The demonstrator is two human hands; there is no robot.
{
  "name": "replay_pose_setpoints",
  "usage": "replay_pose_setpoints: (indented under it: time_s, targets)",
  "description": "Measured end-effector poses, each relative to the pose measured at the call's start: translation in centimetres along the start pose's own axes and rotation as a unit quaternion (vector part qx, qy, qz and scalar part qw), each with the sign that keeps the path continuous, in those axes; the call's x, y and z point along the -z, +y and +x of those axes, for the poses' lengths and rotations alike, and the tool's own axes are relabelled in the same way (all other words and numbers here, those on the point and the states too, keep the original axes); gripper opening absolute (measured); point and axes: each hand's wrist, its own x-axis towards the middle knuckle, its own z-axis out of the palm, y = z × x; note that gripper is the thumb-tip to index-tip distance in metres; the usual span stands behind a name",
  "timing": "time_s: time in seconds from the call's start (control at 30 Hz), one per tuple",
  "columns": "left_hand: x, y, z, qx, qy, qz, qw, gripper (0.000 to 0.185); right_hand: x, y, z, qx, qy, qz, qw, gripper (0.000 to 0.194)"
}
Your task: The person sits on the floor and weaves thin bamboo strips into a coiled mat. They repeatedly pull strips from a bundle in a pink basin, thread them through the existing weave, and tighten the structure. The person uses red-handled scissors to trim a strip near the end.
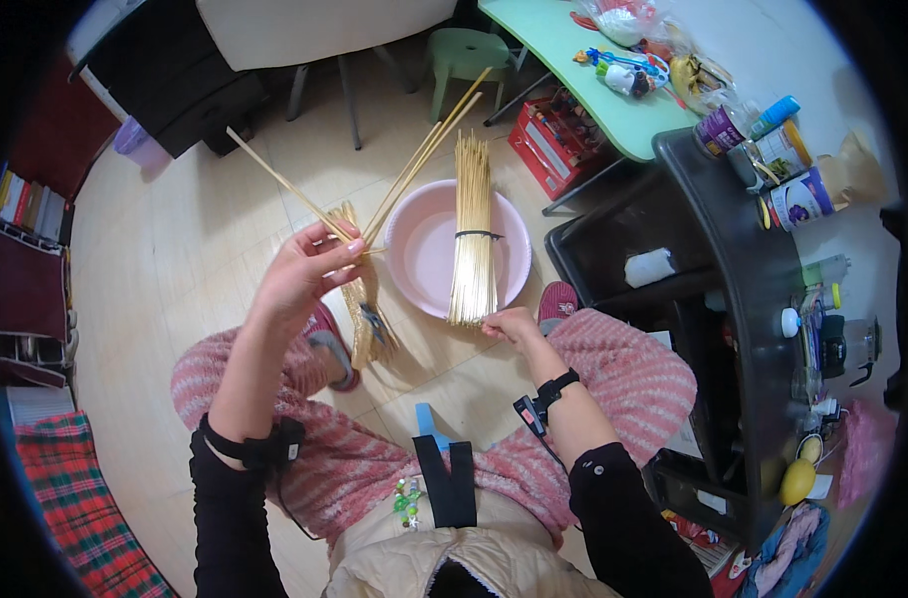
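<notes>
Several long pale straw-like strips [421, 155] are pinched between the thumb and fingers of my left hand [315, 261], fanning up and away from it. A thick bundle of similar golden stalks [472, 202], bound by a dark tie, lies across a pink plastic basin [395, 276]. My right hand [512, 326], its fingers closed, is at the bundle's near end; whether it grips stalk ends there is not clear. Below my left hand, another bunch of flattened strips [355, 318] lies on the floor, with a dark-handled tool [373, 323], perhaps pliers, on it.
Beyond the basin stand a green plastic stool [469, 52] and a red box [547, 153] under a pale green table [573, 63]. A black shelf unit [738, 299] is close on the right. My slippered feet flank the basin. A lilac bin [141, 146] stands at far left.
</notes>
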Motion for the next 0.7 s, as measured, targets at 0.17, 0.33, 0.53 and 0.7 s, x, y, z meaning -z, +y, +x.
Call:
replay_pose_setpoints:
  time_s: [0.17, 0.33, 0.53, 0.7]
  targets:
    - [-0.5, -3.1, 2.9, 0.018, 0.034, -0.046, 0.998, 0.019, -1.1, -0.7, -5.1, -0.058, -0.090, 0.093, 0.990, 0.013]
    - [-0.3, -4.3, 3.9, 0.070, 0.016, -0.055, 0.996, 0.021, -1.9, 0.0, -10.7, -0.161, -0.188, 0.058, 0.967, 0.015]
    - [-1.1, -3.6, 4.1, 0.076, 0.009, -0.001, 0.997, 0.020, -1.5, -2.6, -22.5, -0.158, -0.335, 0.104, 0.923, 0.018]
    - [-1.3, -3.2, 3.6, 0.073, 0.008, 0.012, 0.997, 0.021, -0.6, -7.3, -27.9, -0.039, -0.258, 0.096, 0.960, 0.013]
